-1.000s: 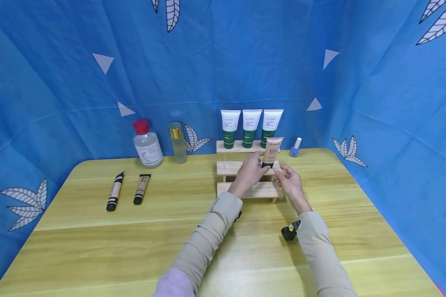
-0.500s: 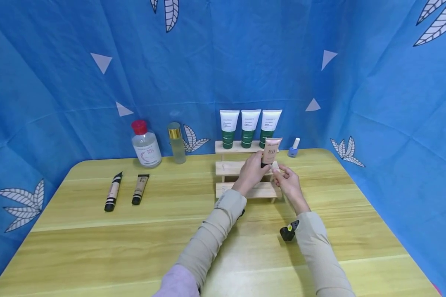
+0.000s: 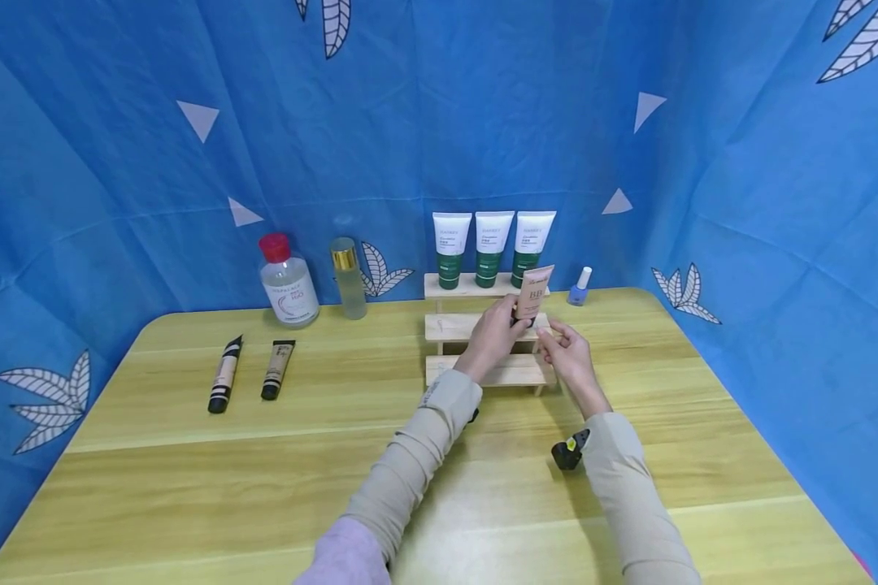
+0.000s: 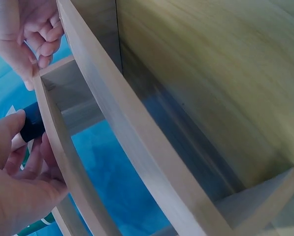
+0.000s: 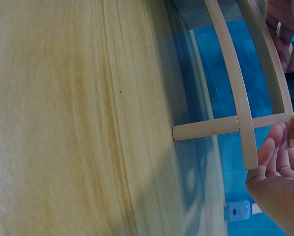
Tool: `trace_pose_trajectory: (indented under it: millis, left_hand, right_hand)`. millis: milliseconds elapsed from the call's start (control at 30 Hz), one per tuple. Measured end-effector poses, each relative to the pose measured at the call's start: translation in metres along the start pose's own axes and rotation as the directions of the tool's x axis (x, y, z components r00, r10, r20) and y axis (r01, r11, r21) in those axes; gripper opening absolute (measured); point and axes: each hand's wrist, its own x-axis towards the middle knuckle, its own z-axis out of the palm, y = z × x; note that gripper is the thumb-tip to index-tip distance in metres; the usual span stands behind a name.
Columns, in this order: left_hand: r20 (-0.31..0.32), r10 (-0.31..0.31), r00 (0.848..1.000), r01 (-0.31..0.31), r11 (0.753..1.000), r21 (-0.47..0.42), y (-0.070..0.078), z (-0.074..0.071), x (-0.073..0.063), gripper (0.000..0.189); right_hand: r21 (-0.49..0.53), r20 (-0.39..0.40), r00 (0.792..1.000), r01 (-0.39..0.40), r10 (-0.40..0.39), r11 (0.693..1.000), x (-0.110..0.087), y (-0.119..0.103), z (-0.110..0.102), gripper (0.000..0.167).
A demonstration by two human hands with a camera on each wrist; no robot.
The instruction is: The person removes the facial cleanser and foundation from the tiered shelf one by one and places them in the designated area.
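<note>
The pink tube (image 3: 532, 294) has tilted slightly; we see the left hand (image 3: 492, 333) gripping it at the middle shelf (image 3: 452, 327), contact unclear, the right hand (image 3: 569, 356) pinching that shelf's end. Three green-and-white tubes (image 3: 491, 236) already stand above; two small tubes (image 3: 224, 375) lie unshelved.

Wooden table (image 3: 190, 496), rack (image 3: 451, 327), three bottles (image 3: 290, 294), two tubes (image 3: 277, 370)

Beige BB tube (image 3: 535, 292), tilted, black cap (image 4: 32, 124) down; at the wooden rack (image 3: 515, 372), middle shelf's right end.
</note>
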Motion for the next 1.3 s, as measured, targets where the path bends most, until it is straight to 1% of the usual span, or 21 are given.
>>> trace_pose_trajectory:
  millis: [167, 333, 467, 600, 800, 933, 1100, 1300]
  left_hand:
    - [0.023, 0.009, 1.000, -0.008, 1.000, -0.030, -0.003, -0.004, -0.003, 0.041]
    - [0.036, 0.015, 0.999, -0.012, 0.997, -0.079, -0.007, -0.010, -0.008, 0.039]
    - [0.052, 0.015, 0.999, -0.010, 0.994, -0.105, -0.012, -0.015, -0.011, 0.039]
    - [0.062, 0.018, 0.998, -0.010, 0.992, -0.123, -0.016, -0.019, -0.015, 0.039]
    - [0.077, 0.019, 0.997, -0.008, 0.990, -0.138, -0.023, -0.024, -0.019, 0.038]
    - [0.090, 0.017, 0.996, -0.003, 0.989, -0.150, -0.027, -0.029, -0.022, 0.037]
    - [0.084, 0.008, 0.996, 0.006, 0.985, -0.171, -0.031, -0.036, -0.028, 0.037]
    - [0.064, 0.020, 0.998, -0.008, 0.983, -0.181, -0.038, -0.042, -0.036, 0.036]
  right_hand:
    - [0.004, 0.002, 1.000, 0.001, -0.001, 1.000, -0.001, -0.001, 0.000, 0.053]
    - [0.019, -0.007, 1.000, 0.001, -0.001, 1.000, -0.001, 0.000, 0.001, 0.051]
    - [0.005, -0.010, 1.000, -0.002, 0.003, 1.000, -0.001, 0.000, 0.001, 0.052]
    - [-0.011, -0.010, 1.000, -0.015, 0.015, 1.000, -0.001, 0.000, 0.001, 0.053]
    - [-0.001, -0.011, 1.000, -0.002, 0.002, 1.000, -0.001, 0.001, 0.001, 0.053]
    - [-0.008, -0.003, 1.000, -0.009, 0.009, 1.000, -0.001, 0.002, 0.001, 0.054]
    - [-0.006, -0.005, 1.000, -0.016, 0.016, 1.000, -0.001, 0.001, 0.001, 0.054]
    - [-0.012, -0.009, 1.000, -0.020, 0.019, 1.000, -0.001, 0.001, 0.000, 0.053]
